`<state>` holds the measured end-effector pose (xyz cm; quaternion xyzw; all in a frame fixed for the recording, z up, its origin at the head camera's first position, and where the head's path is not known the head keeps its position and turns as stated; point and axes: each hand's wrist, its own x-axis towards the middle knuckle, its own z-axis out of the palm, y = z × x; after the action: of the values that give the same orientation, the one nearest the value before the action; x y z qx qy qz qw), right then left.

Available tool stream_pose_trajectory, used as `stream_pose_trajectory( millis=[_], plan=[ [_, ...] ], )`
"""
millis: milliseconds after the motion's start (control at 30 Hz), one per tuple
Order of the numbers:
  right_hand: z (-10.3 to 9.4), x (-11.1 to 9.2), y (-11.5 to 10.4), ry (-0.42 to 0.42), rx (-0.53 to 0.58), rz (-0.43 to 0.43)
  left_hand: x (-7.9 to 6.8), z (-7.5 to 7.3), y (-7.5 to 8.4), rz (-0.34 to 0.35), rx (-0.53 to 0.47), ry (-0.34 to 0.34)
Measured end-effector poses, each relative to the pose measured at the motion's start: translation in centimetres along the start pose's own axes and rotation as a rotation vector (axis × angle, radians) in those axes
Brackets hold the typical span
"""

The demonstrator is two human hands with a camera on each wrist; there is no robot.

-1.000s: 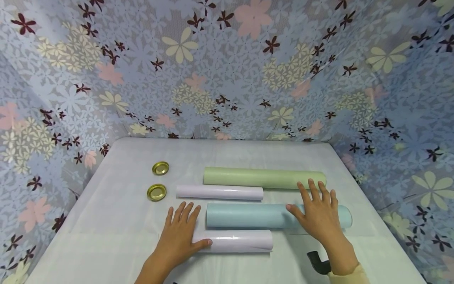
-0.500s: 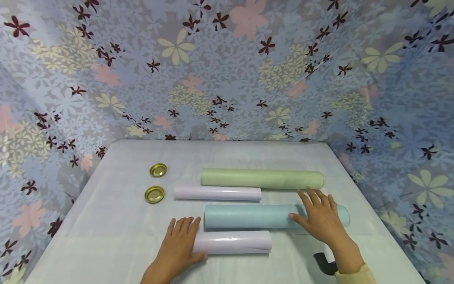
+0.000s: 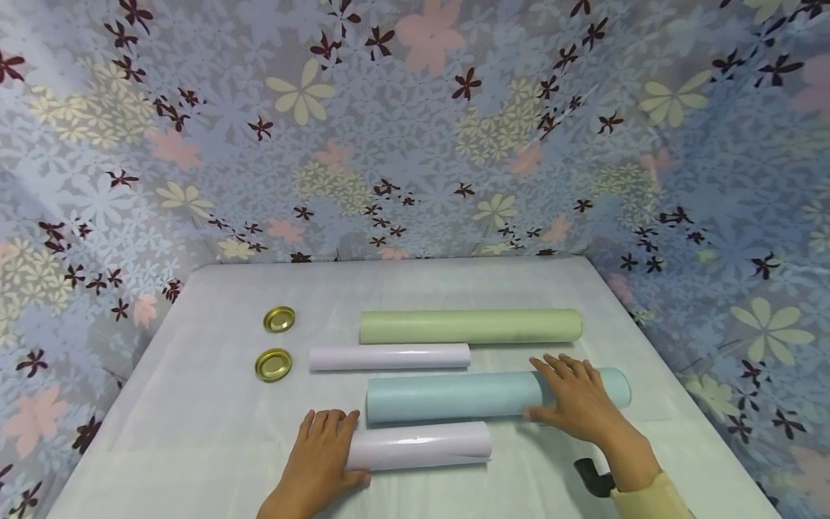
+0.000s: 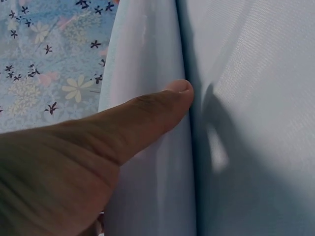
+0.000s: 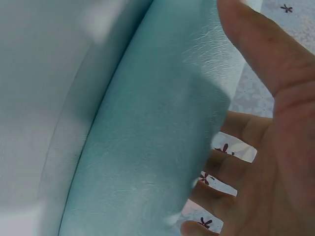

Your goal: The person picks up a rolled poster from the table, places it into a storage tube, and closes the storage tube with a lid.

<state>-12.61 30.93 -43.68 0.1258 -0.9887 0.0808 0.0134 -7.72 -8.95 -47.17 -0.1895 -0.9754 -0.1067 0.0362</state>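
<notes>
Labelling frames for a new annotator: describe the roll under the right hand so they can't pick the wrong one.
On the white table, four rolls lie parallel, left to right. Counting from the near edge, it is the second: the light blue roll, with the right hand laid over its right end. It is the only blue one; the near roll is shorter and glossy lilac, the far long roll green.

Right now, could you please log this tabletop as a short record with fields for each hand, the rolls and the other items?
left hand: left hand lies with straight fingers at the left end of the near white roll, thumb against its side
right hand: right hand rests with spread fingers on the right part of the blue roll
other rolls: green roll farthest back; far white roll between green and blue
lids: two gold lids left of the rolls
surface: table under a white cover
</notes>
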Motion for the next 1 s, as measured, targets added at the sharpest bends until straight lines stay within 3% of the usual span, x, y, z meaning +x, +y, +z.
stream_pose_trajectory(
  millis=[333,567,800,1000],
  plan=[
    [0.8,1.0,0.3,-0.022,-0.002,-0.089,0.3,0.4,-0.2,-0.018,0.01,-0.066],
    [1.2,1.7,0.4,-0.037,-0.043,-0.143,0.2,0.7,-0.3,-0.003,0.029,-0.058],
    [1.6,2.3,0.4,-0.073,-0.071,-0.182,0.5,0.8,-0.2,-0.018,0.037,-0.127],
    [2.1,2.9,0.5,-0.069,-0.115,-0.204,0.8,1.0,-0.3,0.009,0.081,-0.08]
  ],
)
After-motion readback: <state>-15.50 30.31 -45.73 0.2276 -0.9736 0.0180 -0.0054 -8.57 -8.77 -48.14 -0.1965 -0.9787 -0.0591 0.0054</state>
